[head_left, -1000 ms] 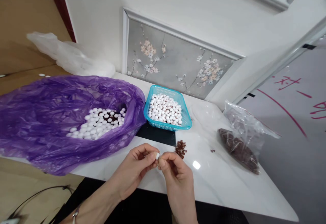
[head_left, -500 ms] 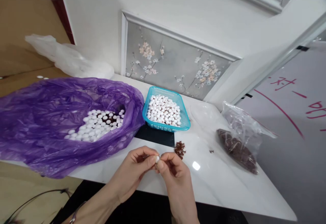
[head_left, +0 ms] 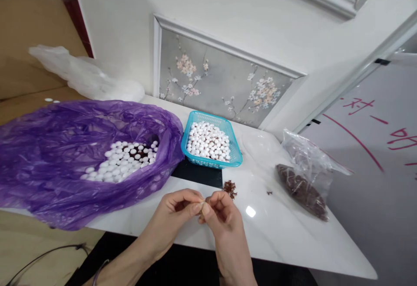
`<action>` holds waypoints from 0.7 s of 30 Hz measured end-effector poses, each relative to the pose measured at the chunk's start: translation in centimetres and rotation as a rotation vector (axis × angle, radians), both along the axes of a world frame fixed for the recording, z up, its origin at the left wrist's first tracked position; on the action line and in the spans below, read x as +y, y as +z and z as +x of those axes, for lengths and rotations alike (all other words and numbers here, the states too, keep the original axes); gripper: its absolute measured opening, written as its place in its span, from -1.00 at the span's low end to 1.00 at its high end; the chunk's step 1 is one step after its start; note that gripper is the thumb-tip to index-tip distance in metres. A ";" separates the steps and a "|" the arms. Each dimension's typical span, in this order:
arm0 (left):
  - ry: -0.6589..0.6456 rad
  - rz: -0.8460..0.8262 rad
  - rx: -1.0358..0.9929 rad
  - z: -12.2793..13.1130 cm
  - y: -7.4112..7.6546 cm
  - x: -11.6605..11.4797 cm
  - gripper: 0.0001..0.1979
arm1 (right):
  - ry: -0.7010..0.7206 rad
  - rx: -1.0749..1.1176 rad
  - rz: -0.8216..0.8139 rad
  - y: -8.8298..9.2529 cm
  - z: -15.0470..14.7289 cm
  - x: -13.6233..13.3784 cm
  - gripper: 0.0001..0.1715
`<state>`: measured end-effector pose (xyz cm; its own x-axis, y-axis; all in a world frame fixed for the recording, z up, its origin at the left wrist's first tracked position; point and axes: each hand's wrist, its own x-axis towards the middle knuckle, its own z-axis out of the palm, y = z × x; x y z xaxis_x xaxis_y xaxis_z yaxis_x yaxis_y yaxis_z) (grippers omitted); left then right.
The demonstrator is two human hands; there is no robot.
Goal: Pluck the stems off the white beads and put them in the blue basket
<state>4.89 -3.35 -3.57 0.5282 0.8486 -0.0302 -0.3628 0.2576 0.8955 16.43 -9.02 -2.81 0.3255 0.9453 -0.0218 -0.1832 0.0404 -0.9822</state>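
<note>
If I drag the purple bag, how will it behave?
The purple bag is probably floppy, since its thin film lies in loose wrinkles. The white balls inside look round and loose, so they may roll. Its glossy surface suggests it could feel slippery.

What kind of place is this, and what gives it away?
Probably an indoor handwork spot, home or small office: a white table bearing a blue basket of small white pieces, a framed flower picture behind, and a whiteboard with red writing at right.

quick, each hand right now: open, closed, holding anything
Left hand: pinched closed; anything held is hidden.
Right hand: pinched closed; anything held is hidden.
</note>
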 end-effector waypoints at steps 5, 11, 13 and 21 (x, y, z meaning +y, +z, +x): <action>0.014 -0.089 -0.025 0.1 0.4 0.0 -0.93 | 0.026 0.047 0.064 0.1 -0.1 0.1 -0.83; -0.027 -0.288 -0.113 -0.3 0.5 0.3 -0.87 | 0.021 0.038 0.054 -0.3 0.9 -0.5 -0.82; -0.030 -0.296 -0.137 -0.4 0.4 0.3 -0.86 | 0.005 -0.023 0.022 -0.3 1.1 -0.8 -0.80; 0.008 -0.310 -0.111 -0.6 0.5 0.1 -0.85 | 0.002 -0.224 -0.037 -0.2 1.8 -1.6 -0.73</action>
